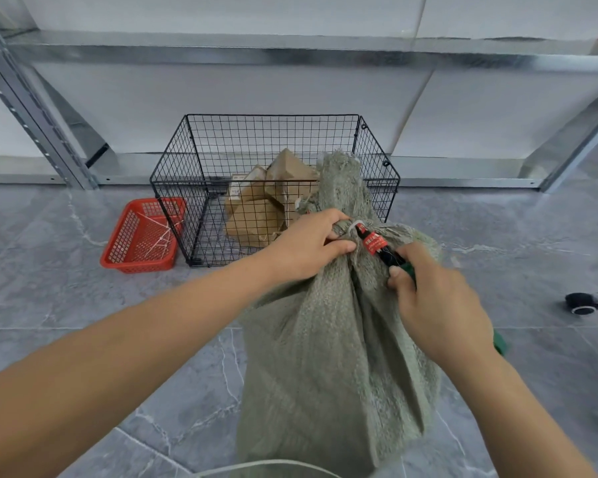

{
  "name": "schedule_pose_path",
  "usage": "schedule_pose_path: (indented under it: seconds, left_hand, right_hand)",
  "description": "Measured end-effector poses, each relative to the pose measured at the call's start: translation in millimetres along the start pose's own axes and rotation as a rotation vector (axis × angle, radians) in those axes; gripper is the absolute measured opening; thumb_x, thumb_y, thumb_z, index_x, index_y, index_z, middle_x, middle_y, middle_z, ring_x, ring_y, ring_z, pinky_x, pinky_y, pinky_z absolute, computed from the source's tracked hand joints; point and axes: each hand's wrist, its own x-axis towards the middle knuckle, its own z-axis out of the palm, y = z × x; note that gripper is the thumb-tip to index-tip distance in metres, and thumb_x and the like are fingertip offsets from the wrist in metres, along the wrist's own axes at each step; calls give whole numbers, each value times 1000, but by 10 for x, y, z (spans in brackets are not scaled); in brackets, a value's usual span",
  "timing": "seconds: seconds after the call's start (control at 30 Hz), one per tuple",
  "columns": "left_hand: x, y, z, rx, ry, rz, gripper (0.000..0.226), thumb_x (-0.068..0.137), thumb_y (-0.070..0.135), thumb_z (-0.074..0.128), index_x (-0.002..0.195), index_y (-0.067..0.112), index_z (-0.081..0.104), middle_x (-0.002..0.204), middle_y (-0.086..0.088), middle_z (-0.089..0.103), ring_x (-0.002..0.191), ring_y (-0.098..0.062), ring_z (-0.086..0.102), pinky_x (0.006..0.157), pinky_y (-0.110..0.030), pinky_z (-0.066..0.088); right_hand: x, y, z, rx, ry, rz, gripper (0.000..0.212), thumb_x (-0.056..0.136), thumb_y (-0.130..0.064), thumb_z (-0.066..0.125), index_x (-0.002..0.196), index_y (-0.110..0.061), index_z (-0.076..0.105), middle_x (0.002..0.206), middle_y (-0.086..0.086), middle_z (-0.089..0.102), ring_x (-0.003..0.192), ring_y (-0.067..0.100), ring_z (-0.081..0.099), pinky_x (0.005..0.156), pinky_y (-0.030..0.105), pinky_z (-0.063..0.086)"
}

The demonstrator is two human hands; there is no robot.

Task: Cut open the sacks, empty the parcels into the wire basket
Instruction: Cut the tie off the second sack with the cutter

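Woven, limp and likely heavy, the sack (325, 357) at lower centre of the frame is best held where your left hand (304, 243) clenches its tied neck, your right hand (439, 305) gripping the cutter (377, 243).

Probably a parcel storeroom: bare steel racking (290, 50), grey tiled floor (49, 305).

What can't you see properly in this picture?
Head view:
- Inside the sack: hidden by its cloth.
- Handle of the cutter: covered by the right hand.
- The tie: mostly under the left hand.
- The black object: cut off by the right edge.
- Labels on the parcels: too small.
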Motion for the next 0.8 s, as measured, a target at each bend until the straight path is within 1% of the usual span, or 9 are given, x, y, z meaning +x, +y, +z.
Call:
schedule_pose_path:
  seconds: [0.13, 0.2, 0.3, 0.37, 0.4, 0.5, 0.6, 0.67, 0.8]
  left_hand:
    - [-19, 37, 59, 109, 34, 44, 42, 90, 26, 55, 127, 9, 45, 106, -6, 65, 91, -14, 59, 71, -22, 37]
    - [-35, 51, 89, 107, 55, 64, 40, 90, 26, 55, 126, 10, 46, 91, 2, 64, 77, -9, 58, 62, -14, 35]
    - [-42, 65, 143, 33, 86, 69, 32, 90, 26, 55, 119, 11, 48, 75, 8, 56, 61, 0, 46, 53, -10, 31]
    - [-42, 68, 173, -48, 77, 57, 30, 90, 24, 55, 117, 11, 48, 86, 1, 61, 71, -6, 53, 64, -20, 37]
    - [-40, 77, 187, -106, 67, 48, 28, 91, 21, 54, 116, 10, 48, 89, -1, 63, 78, -11, 57, 70, -26, 42]
    - [-42, 102, 228, -254, 34, 30, 23, 92, 15, 51, 114, 9, 48, 91, -4, 65, 87, -17, 63, 80, -34, 49]
    - [-52, 90, 259, -350, 8, 7, 18, 93, 12, 50, 110, 10, 48, 94, -12, 67, 90, -28, 65, 86, -47, 51]
    - [-57, 82, 268, -381, 2, -3, 13, 93, 11, 50, 106, 10, 48, 94, -16, 69, 91, -36, 65, 85, -55, 49]
    - [-49, 110, 261, -209, 82, 53, 7, 91, 13, 53, 94, 16, 47, 88, -6, 67, 84, -18, 64, 73, -32, 50]
  right_hand:
    - [-13, 57, -8, -10, 7, -7, 19, 96, -29, 38, 111, -19, 45, 67, 2, 51, 66, 33, 51, 56, 35, 40]
    - [-23, 86, 16, 45, 27, -18, 21, 95, -27, 40, 113, -19, 47, 73, 6, 61, 66, 33, 54, 58, 36, 44]
    - [-49, 126, 95, 168, 75, 6, 20, 94, -24, 45, 111, -17, 52, 58, -2, 49, 57, 30, 49, 52, 34, 36]
    - [-72, 147, 178, 267, 124, -2, 16, 92, -18, 49, 105, -13, 57, 56, -9, 46, 50, 19, 46, 50, 28, 36]
    - [-82, 152, 216, 317, 150, -2, 13, 91, -16, 51, 102, -12, 58, 57, -11, 48, 49, 10, 45, 48, 18, 33]
    - [-90, 174, 315, 479, 200, 49, 14, 88, -18, 53, 97, -10, 61, 57, -12, 50, 50, 3, 47, 46, 12, 31]
    - [-109, 172, 365, 633, 188, 83, 19, 82, -26, 48, 90, -16, 61, 59, -9, 54, 54, 2, 50, 52, 13, 35]
    - [-121, 151, 365, 692, 149, 113, 10, 82, -27, 48, 85, -28, 58, 68, 1, 63, 61, 14, 55, 58, 27, 40]
    - [-115, 159, 256, 416, 183, 30, 13, 92, -16, 51, 101, -19, 61, 71, 5, 63, 63, 27, 57, 56, 32, 37]
